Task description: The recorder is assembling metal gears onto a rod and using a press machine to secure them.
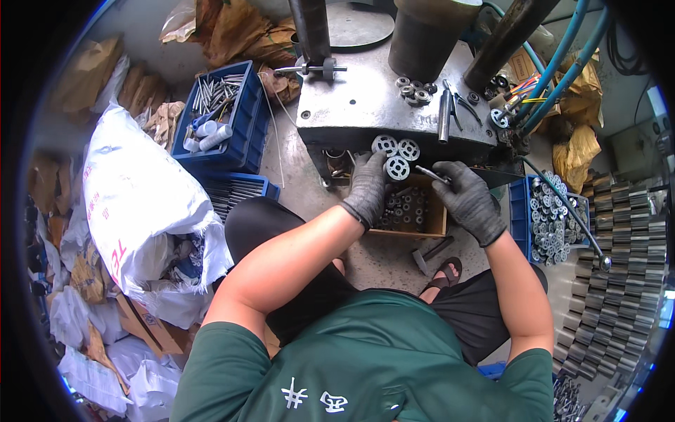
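Note:
Both my hands wear dark grey gloves. My left hand (367, 188) is closed on a cluster of three round slotted metal discs (398, 168), fanned out past its fingertips. How its thumb grips them is partly hidden. To the right, my right hand (470, 198) pinches a slim metal shaft (430, 173), whose tip points left toward the discs with a small gap between. Below the hands sits a wooden drawer (437, 226) holding small ring-like metal parts. Just beyond the discs is the front edge of a heavy steel press table (337, 116).
Pliers (460, 105), a metal cylinder (444, 118) and bearings (416, 93) lie on the press table. A blue crate (520, 218) at right holds more discs. Metal tubes (619, 260) are stacked at far right. At left are blue bins (246, 98) and a white sack (140, 197); a hammer (420, 260) lies on the floor.

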The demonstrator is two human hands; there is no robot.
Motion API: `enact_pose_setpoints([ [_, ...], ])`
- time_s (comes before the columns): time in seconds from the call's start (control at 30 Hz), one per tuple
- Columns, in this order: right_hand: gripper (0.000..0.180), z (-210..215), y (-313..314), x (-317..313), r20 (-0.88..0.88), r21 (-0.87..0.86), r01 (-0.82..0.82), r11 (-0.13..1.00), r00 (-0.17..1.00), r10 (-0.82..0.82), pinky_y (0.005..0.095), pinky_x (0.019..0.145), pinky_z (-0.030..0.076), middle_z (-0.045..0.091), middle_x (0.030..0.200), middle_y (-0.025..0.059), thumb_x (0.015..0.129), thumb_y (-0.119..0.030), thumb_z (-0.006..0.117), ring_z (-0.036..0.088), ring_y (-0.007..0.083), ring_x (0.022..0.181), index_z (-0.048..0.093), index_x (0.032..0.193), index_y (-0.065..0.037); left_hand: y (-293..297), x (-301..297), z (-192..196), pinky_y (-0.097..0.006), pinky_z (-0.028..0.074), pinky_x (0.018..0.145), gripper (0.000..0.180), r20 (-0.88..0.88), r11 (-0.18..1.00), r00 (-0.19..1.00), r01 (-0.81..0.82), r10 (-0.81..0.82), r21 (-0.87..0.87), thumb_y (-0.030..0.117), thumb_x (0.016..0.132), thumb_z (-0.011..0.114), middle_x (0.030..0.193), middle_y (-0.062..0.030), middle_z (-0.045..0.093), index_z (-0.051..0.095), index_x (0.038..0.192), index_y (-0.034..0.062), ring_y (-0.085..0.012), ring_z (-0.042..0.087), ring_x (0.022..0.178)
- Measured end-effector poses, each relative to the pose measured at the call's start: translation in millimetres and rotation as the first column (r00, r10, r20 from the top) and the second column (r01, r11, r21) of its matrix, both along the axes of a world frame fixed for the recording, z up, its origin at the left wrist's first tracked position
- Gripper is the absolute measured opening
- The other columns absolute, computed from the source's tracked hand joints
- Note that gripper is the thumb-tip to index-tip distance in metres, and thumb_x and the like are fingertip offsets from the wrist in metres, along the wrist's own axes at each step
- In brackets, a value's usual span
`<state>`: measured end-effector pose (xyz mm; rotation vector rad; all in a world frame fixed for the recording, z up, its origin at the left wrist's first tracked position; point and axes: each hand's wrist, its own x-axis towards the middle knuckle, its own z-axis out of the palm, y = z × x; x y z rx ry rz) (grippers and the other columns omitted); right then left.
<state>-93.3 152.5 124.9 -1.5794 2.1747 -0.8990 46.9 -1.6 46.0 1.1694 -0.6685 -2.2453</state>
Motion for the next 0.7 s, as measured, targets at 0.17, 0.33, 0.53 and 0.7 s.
enact_pose_setpoints([
  [0.17, 0.020, 13, -43, 10, -0.390, 0.187, -0.120, 0.975, 0.902, 0.186, 0.0462, 0.082, 0.057, 0.067, 0.109, 0.0157, 0.091, -0.023, 0.067, 0.071, 0.0334, 0.094, 0.074, 0.102, -0.007, -9, -11, -2, -0.040, 0.063, 0.080, 0.030, -0.107, 0.990, 0.987, 0.128, -0.122, 0.052, 0.023, 0.105, 0.047, 0.112, -0.0147, 0.070, 0.060, 0.120, 0.0013, -0.0244, 0.072, 0.100],
  [0.33, 0.016, 35, -79, 29, -0.597, 0.472, -0.112, 0.874, 0.690, 0.410, 0.0436, 0.085, 0.058, 0.069, 0.108, 0.0148, 0.087, -0.016, 0.065, 0.072, 0.0313, 0.094, 0.075, 0.095, -0.008, -17, -26, -41, -0.039, 0.060, 0.072, 0.047, 0.035, 0.973, 0.994, 0.105, -0.100, -0.206, 0.036, 0.097, 0.056, 0.101, -0.0197, 0.072, 0.066, 0.115, -0.0057, -0.0266, 0.072, 0.082],
  [0.53, 0.017, 21, -108, 53, -0.711, 0.590, -0.174, 0.788, 0.350, 0.610, 0.0416, 0.079, 0.057, 0.072, 0.100, 0.0114, 0.086, -0.014, 0.062, 0.071, 0.0272, 0.092, 0.073, 0.098, -0.009, -21, -23, -47, -0.040, 0.055, 0.089, 0.037, -0.023, 0.959, 0.978, 0.199, -0.207, -0.203, 0.034, 0.104, 0.049, 0.105, -0.0170, 0.070, 0.064, 0.114, 0.0018, -0.0273, 0.066, 0.098],
  [0.7, 0.026, 23, -108, 50, -0.641, 0.610, -0.197, 0.768, 0.446, 0.624, 0.0437, 0.083, 0.057, 0.072, 0.100, 0.0167, 0.084, -0.025, 0.067, 0.070, 0.0299, 0.096, 0.073, 0.099, -0.005, -36, -44, -104, -0.040, 0.055, 0.085, 0.026, -0.147, 0.944, 0.973, 0.125, -0.176, -0.306, 0.028, 0.099, 0.059, 0.102, -0.0161, 0.071, 0.067, 0.107, 0.0043, -0.0273, 0.067, 0.094],
])
